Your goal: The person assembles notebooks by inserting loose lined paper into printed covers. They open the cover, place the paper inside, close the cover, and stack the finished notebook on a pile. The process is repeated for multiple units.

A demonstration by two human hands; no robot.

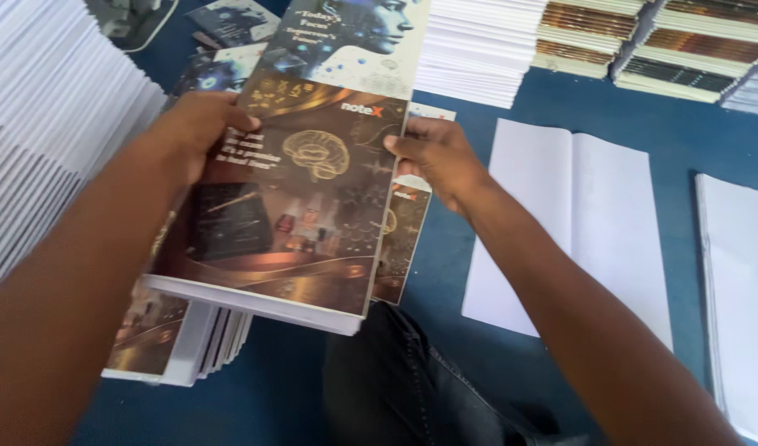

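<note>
Blue table (511, 107) stacked with white pages: the left hand (199, 128) and right hand (432, 153) both grip a brown-covered notebook (300, 198) by its side edges above a pile (176, 330) — squaring its edges evenly looks wise before lowering.

my left hand (199, 130) and right hand (435, 157) grip a glossy brown-covered notebook (300, 198) by its edges above a stack of notebooks (185, 330) on a blue table (693, 132).

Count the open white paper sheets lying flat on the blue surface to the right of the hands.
2: one open white sheet just beside the right hand; another white sheet cut off by the frame's right edge.
</note>
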